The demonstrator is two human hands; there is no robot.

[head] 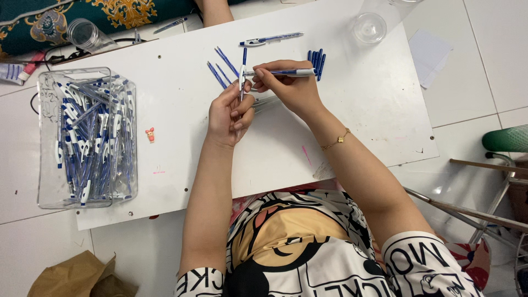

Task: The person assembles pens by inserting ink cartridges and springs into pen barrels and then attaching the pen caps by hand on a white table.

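Blue-white plastic pen [286, 72] pinched in right hand [286, 88], left hand [231, 113] pinching pen tip [242, 71]; I reckon misalignment could jam it.

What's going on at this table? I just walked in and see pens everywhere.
A person seated at a white board table is working on blue-and-white ballpoint pens. The right hand holds a pen barrel sideways, while the left hand grips an upright blue-tipped pen part. Loose blue refills lie beside them. A clear plastic bin on the left is full of pens.
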